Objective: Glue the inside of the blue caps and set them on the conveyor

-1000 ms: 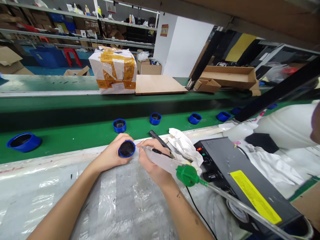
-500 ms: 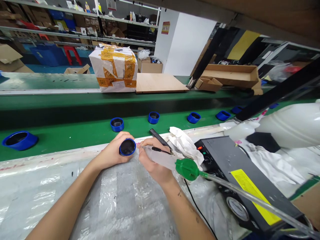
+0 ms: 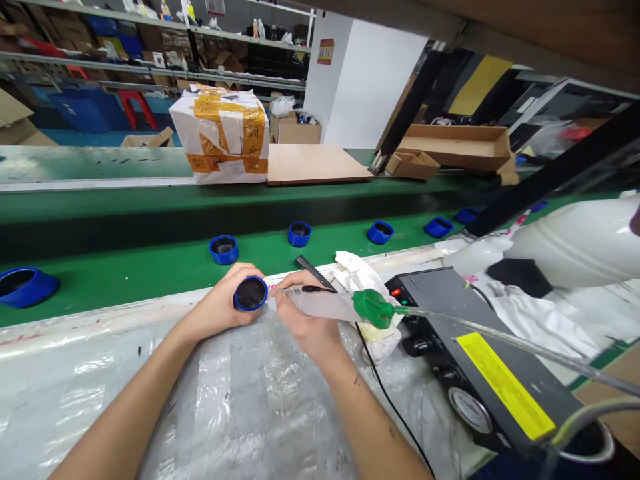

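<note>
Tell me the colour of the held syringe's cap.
The cap is green; the head view shows it.

Slim translucent syringe (image 3: 327, 305) swings at its back end

Its green plastic cap (image 3: 373, 308) and clear flexible hose (image 3: 525, 344) now lie more to the far side. Along the green belt (image 3: 160, 267), round blue black-lined rings (image 3: 299, 234) sit farther left.

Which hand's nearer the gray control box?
Right. The right hand, holding a dispensing syringe, is left of the gray control box; the left hand is farther left, around a blue cylindrical part.

Bare right forearm (image 3: 367, 413), dark marks (image 3: 357, 379)
</note>
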